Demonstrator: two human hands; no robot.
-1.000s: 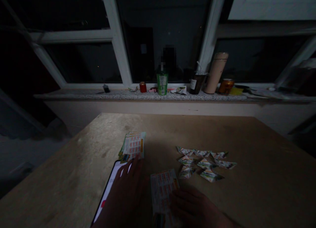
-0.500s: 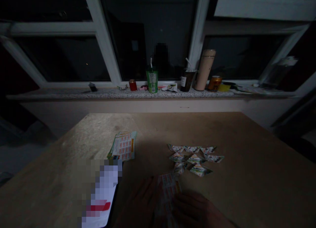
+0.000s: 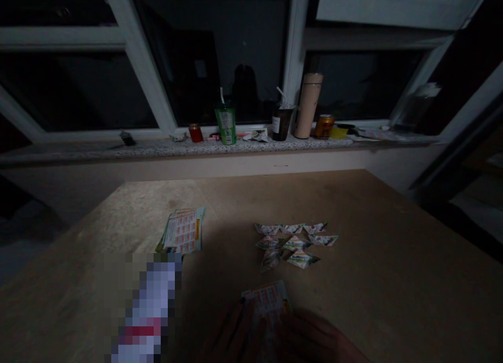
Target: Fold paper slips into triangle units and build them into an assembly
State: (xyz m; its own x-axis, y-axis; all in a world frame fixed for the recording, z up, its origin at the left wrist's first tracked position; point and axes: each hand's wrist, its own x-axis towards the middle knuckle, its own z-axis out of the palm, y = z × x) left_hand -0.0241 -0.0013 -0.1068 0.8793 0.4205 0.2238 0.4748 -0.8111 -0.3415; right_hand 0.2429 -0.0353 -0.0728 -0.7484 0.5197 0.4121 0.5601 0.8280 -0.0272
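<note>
A printed paper sheet [image 3: 271, 296] with red and white blocks of text lies on the table in front of me. My left hand [image 3: 231, 329] rests along its left side, fingers stretched out and flat. On the sheet's right side lies my right hand [image 3: 310, 334], its fingers also extended over the paper. Both hands are dim and partly cut off by the lower edge of the view. Beyond them, several small folded paper pieces [image 3: 296, 243], boat-like in shape, stand in rows.
A stack of similar printed sheets [image 3: 183, 232] lies to the left, with a pixelated phone-like object [image 3: 145, 305] nearer me. Along the windowsill [image 3: 157, 149] stand a green cup [image 3: 226, 124], a dark cup [image 3: 281, 124], a tall pink flask [image 3: 309, 106], an orange can [image 3: 324, 127] and a red jar [image 3: 195, 133].
My view has shifted, so the table's contents appear farther left. Both hands have slid nearer to me along the sheet, and more of its top end shows.
</note>
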